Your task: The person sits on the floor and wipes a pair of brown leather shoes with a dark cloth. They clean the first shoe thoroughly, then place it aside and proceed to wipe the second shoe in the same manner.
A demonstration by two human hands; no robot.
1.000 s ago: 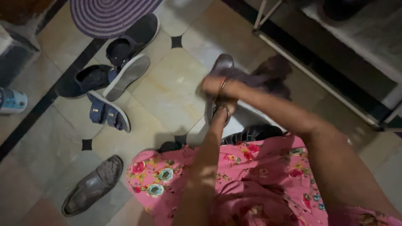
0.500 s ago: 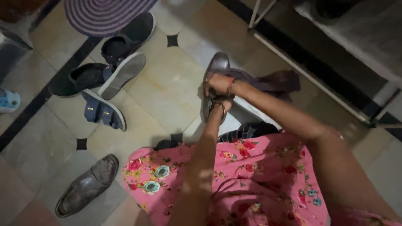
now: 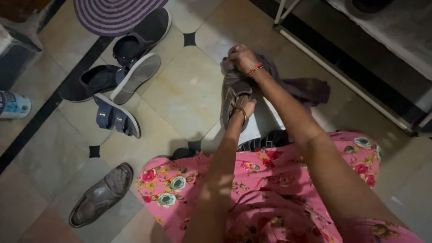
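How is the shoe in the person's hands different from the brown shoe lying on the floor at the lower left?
The held shoe is lifted off the floor, gripped by the left hand at its heel end, while the right hand presses a dark cloth on its toe. The floor shoe lies alone on the tiles, untouched, opening up. The held shoe looks greyer, the floor shoe browner. Both look like leather slip-on shoes.

a single head-worn view looks steeply down, close over the person's lap, onto the tiled floor (image 3: 189, 90).
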